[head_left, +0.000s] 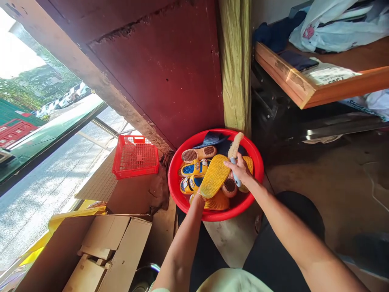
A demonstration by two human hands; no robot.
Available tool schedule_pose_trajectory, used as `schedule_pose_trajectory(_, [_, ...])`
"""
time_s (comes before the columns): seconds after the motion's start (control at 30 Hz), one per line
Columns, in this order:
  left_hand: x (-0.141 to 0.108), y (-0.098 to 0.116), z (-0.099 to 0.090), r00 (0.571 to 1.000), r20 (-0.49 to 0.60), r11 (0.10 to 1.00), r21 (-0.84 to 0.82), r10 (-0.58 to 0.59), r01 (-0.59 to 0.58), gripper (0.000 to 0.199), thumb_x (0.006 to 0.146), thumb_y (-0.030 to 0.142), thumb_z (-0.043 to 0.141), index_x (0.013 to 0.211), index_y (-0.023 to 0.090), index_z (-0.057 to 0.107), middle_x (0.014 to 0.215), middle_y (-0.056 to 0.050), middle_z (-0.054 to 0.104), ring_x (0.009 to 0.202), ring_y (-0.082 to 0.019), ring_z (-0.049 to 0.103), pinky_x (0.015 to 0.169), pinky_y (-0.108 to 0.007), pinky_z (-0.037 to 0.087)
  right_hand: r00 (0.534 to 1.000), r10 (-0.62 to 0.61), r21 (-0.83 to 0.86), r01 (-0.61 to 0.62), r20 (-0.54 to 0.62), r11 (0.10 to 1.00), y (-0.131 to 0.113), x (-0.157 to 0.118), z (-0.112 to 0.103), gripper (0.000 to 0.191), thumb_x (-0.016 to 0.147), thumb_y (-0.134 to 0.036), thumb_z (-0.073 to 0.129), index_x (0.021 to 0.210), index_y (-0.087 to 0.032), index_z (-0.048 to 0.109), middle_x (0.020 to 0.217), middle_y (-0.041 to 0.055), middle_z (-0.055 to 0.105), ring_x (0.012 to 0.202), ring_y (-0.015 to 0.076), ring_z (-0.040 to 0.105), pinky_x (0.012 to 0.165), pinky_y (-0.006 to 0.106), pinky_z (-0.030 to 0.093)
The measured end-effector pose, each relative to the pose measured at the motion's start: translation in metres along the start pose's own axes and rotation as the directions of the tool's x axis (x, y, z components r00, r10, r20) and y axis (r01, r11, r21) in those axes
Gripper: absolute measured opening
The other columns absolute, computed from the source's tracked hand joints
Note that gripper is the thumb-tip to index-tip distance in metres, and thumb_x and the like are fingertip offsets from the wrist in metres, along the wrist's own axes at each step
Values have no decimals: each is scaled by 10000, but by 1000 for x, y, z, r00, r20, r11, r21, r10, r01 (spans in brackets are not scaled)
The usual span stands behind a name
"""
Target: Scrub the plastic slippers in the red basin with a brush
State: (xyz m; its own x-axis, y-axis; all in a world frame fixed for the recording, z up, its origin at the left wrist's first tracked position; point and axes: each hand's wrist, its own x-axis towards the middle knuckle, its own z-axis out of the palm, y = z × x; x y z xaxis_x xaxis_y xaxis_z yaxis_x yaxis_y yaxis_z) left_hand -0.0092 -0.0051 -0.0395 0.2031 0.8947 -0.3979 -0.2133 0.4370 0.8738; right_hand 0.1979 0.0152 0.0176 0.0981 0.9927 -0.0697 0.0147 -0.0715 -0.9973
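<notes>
My left hand [200, 196] grips a yellow slipper [215, 175] by its lower end, with the ribbed sole facing up. In my right hand [241, 169] is a scrubbing brush [235, 147], its pale bristles pointing up and away and its grey-blue handle passing through my closed fingers. The brush is beside the slipper's upper right edge; whether the two touch I cannot tell. Beneath both hands stands a red basin [258, 190] holding several yellow-and-blue slippers [194, 167], a tan pair of soles [199, 153] and a dark blue slipper [212, 138].
A red plastic crate [135, 157] and cardboard boxes [123, 247] stand to the left. Behind the basin are a dark red door [164, 73] and a yellowish curtain [236, 65]. A wooden-edged table [343, 92] with bags juts in at right. A metal bowl [144, 278] sits low left.
</notes>
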Motion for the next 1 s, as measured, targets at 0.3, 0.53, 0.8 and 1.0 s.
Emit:
schedule_pose_trajectory(0.3, [-9, -8, 10, 968, 130, 977, -22, 214, -213, 760, 722, 525, 775, 1369, 189, 562, 1330, -125, 638, 1263, -324, 562, 1081, -455, 430, 940, -323, -417, 251, -111, 874, 0, 2, -5, 787, 790, -480, 623, 1487, -206, 381, 1224, 139, 678, 968, 294, 676, 802, 429, 569])
schedule_pose_trajectory(0.53, [-15, -8, 29, 946, 157, 954, 60, 283, -295, 703, 736, 433, 805, 1364, 202, 590, 1237, -97, 692, 1195, -305, 608, 1020, -426, 487, 928, -349, -398, 272, -134, 876, -9, 6, -16, 811, 842, -493, 586, 1543, -190, 312, 1128, 120, 727, 897, 271, 702, 770, 416, 581])
schedule_pose_trajectory(0.8, [6, -25, 67, 939, 95, 835, 436, 329, -337, 659, 774, 555, 745, 1304, 184, 620, 1036, -97, 736, 912, -241, 693, 814, -373, 567, 927, -372, -633, 265, -40, 728, -10, 13, -23, 737, 907, -353, 524, 1575, -176, 268, 1260, 157, 683, 963, 288, 709, 815, 398, 573])
schedule_pose_trajectory(1.0, [8, -13, 53, 880, 149, 588, 692, 451, -419, 365, 826, 455, 695, 1094, 210, 736, 1196, -119, 688, 1141, -285, 614, 1049, -426, 456, 903, -348, -733, 412, 251, 541, 0, -1, -10, 710, 905, -229, 497, 1574, -164, 270, 1287, 163, 668, 1052, 283, 680, 859, 362, 542])
